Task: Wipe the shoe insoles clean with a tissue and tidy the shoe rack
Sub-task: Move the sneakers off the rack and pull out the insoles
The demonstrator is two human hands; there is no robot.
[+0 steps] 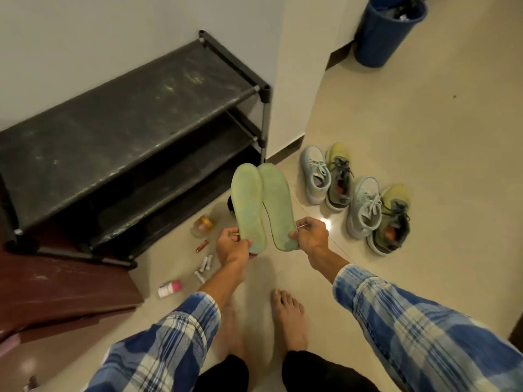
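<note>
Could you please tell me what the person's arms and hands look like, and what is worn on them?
The left sleeve and right sleeve are blue-and-white plaid and stop short of the wrists, leaving the forearms bare. The left hand and right hand wear no gloves, and no watch shows.

Dim, soft, wide-angle edge distortion
</note>
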